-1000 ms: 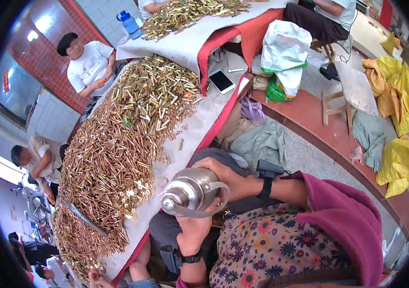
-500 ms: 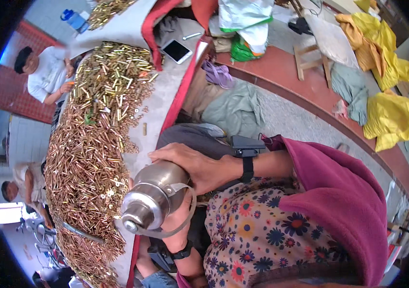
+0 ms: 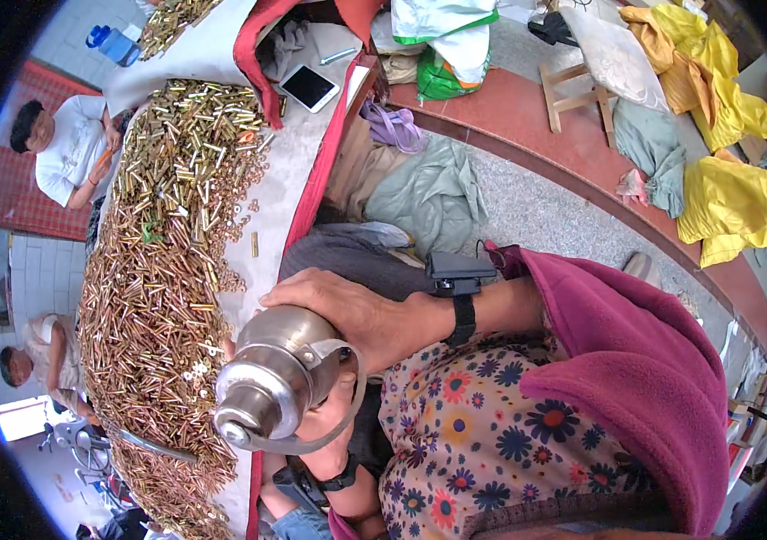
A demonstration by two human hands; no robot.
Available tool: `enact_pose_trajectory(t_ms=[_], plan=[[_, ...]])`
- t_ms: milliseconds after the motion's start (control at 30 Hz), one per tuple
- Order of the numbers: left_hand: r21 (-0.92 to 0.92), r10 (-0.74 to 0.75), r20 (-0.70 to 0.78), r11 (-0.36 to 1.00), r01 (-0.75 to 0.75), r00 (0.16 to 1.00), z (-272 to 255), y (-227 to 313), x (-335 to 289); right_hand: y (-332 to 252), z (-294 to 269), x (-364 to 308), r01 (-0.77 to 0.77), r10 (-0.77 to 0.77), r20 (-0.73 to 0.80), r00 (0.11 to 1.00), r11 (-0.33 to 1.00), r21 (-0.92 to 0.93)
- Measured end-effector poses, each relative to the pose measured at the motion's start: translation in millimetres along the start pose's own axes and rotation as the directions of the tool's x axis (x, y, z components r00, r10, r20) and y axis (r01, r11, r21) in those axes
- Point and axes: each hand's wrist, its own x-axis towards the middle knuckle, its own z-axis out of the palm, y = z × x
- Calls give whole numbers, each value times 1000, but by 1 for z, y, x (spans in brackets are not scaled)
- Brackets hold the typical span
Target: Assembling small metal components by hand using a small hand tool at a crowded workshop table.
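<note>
A stainless steel flask (image 3: 283, 353), with a round cap and a pale loop handle, is tilted beside the table edge. My right hand (image 3: 361, 315) is closed around its upper side, with the fingers spread over the metal shoulder. From below, my left hand (image 3: 322, 443) grips it, partly hidden behind the flask and its handle. Beyond the flask, a large heap of small brass-coloured metal rods or sleeves (image 3: 154, 315) covers the table. Small rings like washers (image 3: 238, 193) lie along the heap's near side.
A curved metal bar (image 3: 157, 445) lies on the heap. A phone (image 3: 310, 87) and a pen (image 3: 338, 55) lie on the table (image 3: 280, 171). Two people sit across, one in a white shirt (image 3: 73, 148). A stool (image 3: 618, 67) and yellow sacks (image 3: 727, 211) stand at the right.
The whole view has shifted slightly, so the table and heap appear a little farther left. Both hands still hold the flask in nearly the same pose. The white-shirted person's hands have moved slightly.
</note>
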Motion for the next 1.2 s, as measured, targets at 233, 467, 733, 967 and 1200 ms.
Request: enact_pose_trajectory(t_ms=[233, 467, 733, 967, 1200], plan=[[38, -21, 23, 999, 20, 1000, -13, -23, -17, -3, 0, 5, -65, 64, 49, 997, 998, 16], [-81, 106, -180, 989, -122, 978, -15, -40, -5, 9, -5, 20, -166, 165, 18, 986, 983, 82], [199, -27, -194, 978, 66, 981, -28, -110, -13, 30, -43, 85, -45, -1, -145, 989, 949, -312], [434, 64, -59, 900, -32, 996, -24, -154, -27, 72, -71, 207, 113, -265, -226, 937, 845, -523], [392, 80, -57, 918, -51, 995, -28, -151, -27, 75, -83, 317, 281, -412, -240, 879, 854, -438]])
